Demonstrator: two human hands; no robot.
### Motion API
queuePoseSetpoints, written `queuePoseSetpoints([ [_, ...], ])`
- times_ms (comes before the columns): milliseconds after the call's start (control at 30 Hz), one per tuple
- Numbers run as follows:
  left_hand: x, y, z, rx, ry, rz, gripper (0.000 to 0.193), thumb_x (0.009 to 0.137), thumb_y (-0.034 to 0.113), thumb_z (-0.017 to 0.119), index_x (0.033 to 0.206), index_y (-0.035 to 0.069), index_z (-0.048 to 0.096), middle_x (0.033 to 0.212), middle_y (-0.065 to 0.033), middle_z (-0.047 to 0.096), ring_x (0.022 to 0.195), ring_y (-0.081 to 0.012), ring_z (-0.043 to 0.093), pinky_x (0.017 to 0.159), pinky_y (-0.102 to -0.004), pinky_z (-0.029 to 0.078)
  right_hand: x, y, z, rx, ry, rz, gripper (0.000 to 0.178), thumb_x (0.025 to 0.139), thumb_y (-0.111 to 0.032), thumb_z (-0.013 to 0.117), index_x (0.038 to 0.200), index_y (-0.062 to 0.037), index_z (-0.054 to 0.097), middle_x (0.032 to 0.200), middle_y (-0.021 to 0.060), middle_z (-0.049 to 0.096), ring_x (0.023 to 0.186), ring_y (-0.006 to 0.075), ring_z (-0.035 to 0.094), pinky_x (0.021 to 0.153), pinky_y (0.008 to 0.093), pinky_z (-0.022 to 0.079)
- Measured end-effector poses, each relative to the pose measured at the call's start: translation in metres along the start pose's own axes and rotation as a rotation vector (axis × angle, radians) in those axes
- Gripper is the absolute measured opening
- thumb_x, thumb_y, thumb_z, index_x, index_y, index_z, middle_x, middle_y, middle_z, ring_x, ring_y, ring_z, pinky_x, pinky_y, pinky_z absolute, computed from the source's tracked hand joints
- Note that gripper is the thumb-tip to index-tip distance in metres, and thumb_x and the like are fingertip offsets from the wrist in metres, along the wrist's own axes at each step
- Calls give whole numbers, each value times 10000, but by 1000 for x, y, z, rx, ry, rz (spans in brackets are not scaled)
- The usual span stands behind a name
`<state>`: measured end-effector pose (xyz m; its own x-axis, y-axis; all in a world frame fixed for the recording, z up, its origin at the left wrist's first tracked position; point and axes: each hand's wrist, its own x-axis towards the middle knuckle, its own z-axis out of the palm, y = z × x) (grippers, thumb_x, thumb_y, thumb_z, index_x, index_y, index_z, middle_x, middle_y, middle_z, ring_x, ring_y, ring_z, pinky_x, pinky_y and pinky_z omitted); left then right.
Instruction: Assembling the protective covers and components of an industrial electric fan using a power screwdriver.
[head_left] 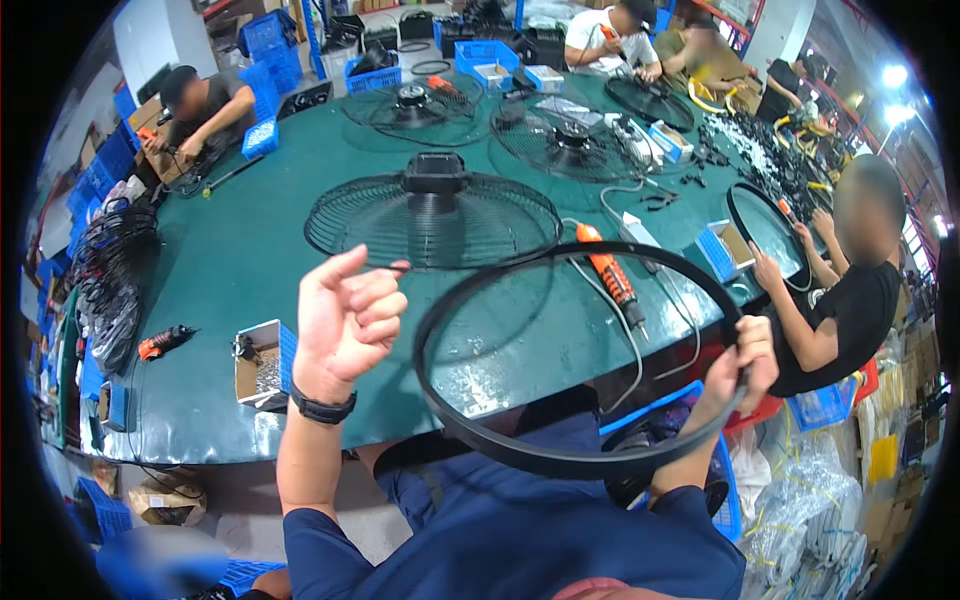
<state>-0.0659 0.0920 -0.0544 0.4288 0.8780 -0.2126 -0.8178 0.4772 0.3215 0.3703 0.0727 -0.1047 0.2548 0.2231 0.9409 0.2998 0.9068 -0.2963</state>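
My right hand (742,372) grips a large black hoop (560,462) by its right side. The hoop is tilted, close to my body, and overlaps the table's near edge. To the left, my raised left hand (350,318) has its fingers curled; a small dark piece sticks out by the index finger, too small to name. Just beyond that hand a black wire fan guard (340,222) lies on the green table (225,260), with a dark motor housing (434,174) at its far side. An orange electric screwdriver (610,268) lies behind the hoop, partly framed by it.
A box of small screws (262,370) and another screwdriver (165,342) are at the left. More fan guards (570,135) lie farther back. Co-workers sit around the table, one at the right (850,310) handling another hoop (735,205). Blue crates (728,500) stand below the near edge.
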Motion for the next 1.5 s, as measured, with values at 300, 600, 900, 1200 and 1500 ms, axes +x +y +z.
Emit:
queuePoseSetpoints([
  [300, -18, -44, -85, -5, 156, -12, 213, 894, 164, 528, 705, 78, 485, 520, 59, 246, 444, -66, 249, 352, -199, 190, 46, 23, -76, 317, 222, 181, 303, 765, -290, 406, 562, -67, 376, 594, 77, 357, 661, 212, 377, 690, 355, 331],
  [600, -31, -85, -101, 243, 107, -112, 375, 945, 281, 456, 1132, -36, 530, 559, 65, 238, 476, -63, 263, 397, -192, 211, 89, 34, -102, 473, 479, 76, 258, 607, -276, 497, 505, -54, 415, 561, 111, 382, 655, 267, 435, 726, 406, 384],
  [900, 2, -96, -33, 398, -242, 95, 951, 824, 744, 372, 1321, -67, 368, 560, 37, 247, 492, -93, 251, 418, -220, 197, 84, 56, -10, 499, 167, -22, 291, 685, -344, 487, 556, -105, 384, 635, 57, 344, 816, 247, 386, 908, 409, 291],
  [1200, -19, -77, -60, -14, -86, 163, 442, 946, 314, 414, 1182, -44, 521, 544, 21, 252, 486, -109, 274, 396, -223, 251, 69, 50, 22, 517, 101, -32, 279, 693, -329, 455, 553, -107, 361, 616, 41, 316, 822, 232, 367, 924, 413, 277],
  [1500, -6, -56, -82, 371, 116, 583, 153, 779, 122, 501, 838, -18, 490, 519, 14, 277, 428, -94, 254, 357, -234, 228, 35, 49, 32, 620, -249, 1206, 604, 931, -434, 400, 1332, 15, 359, 965, 228, 615, 833, 258, 646, 608, 370, 538],
])
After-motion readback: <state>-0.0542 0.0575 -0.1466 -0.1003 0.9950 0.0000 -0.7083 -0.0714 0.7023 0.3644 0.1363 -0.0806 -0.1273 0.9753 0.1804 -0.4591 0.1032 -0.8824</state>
